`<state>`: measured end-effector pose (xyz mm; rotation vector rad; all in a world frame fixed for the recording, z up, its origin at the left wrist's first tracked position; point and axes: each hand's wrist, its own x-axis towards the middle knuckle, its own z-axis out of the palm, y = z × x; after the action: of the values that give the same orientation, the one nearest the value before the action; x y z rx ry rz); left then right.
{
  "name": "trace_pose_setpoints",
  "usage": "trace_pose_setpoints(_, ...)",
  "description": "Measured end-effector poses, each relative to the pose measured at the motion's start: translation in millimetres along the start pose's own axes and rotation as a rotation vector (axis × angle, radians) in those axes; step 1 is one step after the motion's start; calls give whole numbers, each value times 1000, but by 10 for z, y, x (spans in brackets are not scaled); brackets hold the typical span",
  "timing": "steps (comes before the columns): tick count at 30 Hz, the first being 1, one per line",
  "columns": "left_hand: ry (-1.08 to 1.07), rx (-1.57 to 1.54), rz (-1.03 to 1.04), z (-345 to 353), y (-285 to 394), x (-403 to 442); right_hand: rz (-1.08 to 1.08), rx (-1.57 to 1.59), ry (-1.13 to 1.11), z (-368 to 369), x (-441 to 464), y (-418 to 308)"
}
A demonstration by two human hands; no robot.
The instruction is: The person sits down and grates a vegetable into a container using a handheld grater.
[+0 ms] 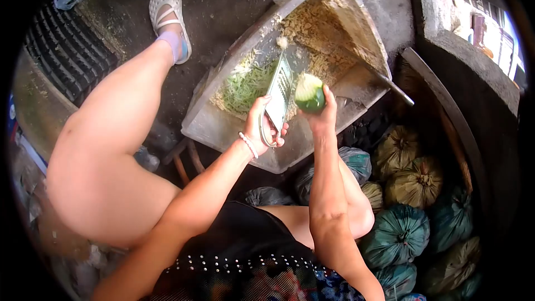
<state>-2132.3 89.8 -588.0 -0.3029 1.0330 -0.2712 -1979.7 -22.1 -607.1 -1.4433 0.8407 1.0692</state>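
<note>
My left hand [266, 122], with a beaded bracelet at the wrist, is closed around the handle of a flat metal grater [280, 90]. The grater is tilted over a large grey trough [245, 144]. In my right hand [325, 114] is a green-skinned vegetable or fruit [310, 93], its pale cut face turned up and away from me. A small gap separates it from the grater. Below the grater, at the trough's left side, lies a heap of pale green shreds [241, 86]. Crumbly tan material [323, 28] covers the trough's far and right parts.
A stick [390, 81] sticks out over the trough's right edge. Several knotted plastic bags [397, 234] crowd the floor at the lower right, beside a curved wall or board [440, 111]. My leg and shoe [169, 17] are at the left, near a black ridged mat [61, 50].
</note>
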Motion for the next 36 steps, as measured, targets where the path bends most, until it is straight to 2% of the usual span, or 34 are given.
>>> trace_pose_setpoints(5, -2, 86, 65, -39, -48, -68, 51, 36, -154, -202, -141, 305)
trace_pose_setpoints(8, 8, 182, 73, -174, -111, 1, -83, -113, -50, -169, -214, 445)
trace_pose_setpoints(10, 13, 240, 82, -252, -164, 40, -103, -219, -116, -136, -330, 397)
trace_pose_setpoints(11, 12, 260, 96, -255, -173, 44, -203, -299, -62, -27, -441, 372)
trace_pose_setpoints(14, 60, 304, 131, -184, -218, -15, -251, -456, -8, -1, -377, 379)
trace_pose_setpoints(16, 61, 232, 129, -126, -225, -51, -247, -408, -4, 23, -442, 394)
trace_pose_setpoints(18, -10, 229, 145, -94, -207, -58, -381, -636, 86, 104, -717, 450)
trace_pose_setpoints(20, 29, 207, 91, -144, -170, -10, -669, -1032, 136, 34, -852, 621)
trace_pose_setpoints(22, -61, 129, 133, -229, -254, 165, -818, -1156, 166, 137, -975, 687)
trace_pose_setpoints(23, 82, 154, 49, -171, -193, 22, -803, -1091, 214, 193, -818, 701)
trace_pose_setpoints(24, 38, 262, 82, -237, -173, 38, -750, -1023, 316, 289, -530, 628)
trace_pose_setpoints(25, 61, 219, 52, -247, -213, 95, -813, -1112, 489, 421, -204, 505)
trace_pose_setpoints(27, 129, 170, 8, -186, -303, 171, -586, -1168, 494, 450, 355, 138)
trace_pose_setpoints(28, 134, 115, -5, -127, -269, 160, -690, -1248, 447, 366, 519, 119)
trace_pose_setpoints(30, 115, 104, -11, -114, -277, 186, -745, -1244, 374, 260, 422, 132)
trace_pose_setpoints(31, 85, 23, 9, -99, -266, 168, -598, -1234, 332, 317, 145, 95)
trace_pose_setpoints(32, 57, 21, 74, -54, -236, 129, -647, -1222, 228, 209, -67, 169)
trace_pose_setpoints(34, 1, -29, 94, -34, -235, 114, -589, -1363, 114, 176, -545, 246)
trace_pose_setpoints(35, 48, 29, 33, -118, -250, 135, -684, -1361, 134, 152, -609, 347)
trace_pose_setpoints(36, 61, 55, 57, -156, -285, 174, -781, -1351, 157, 147, -593, 430)
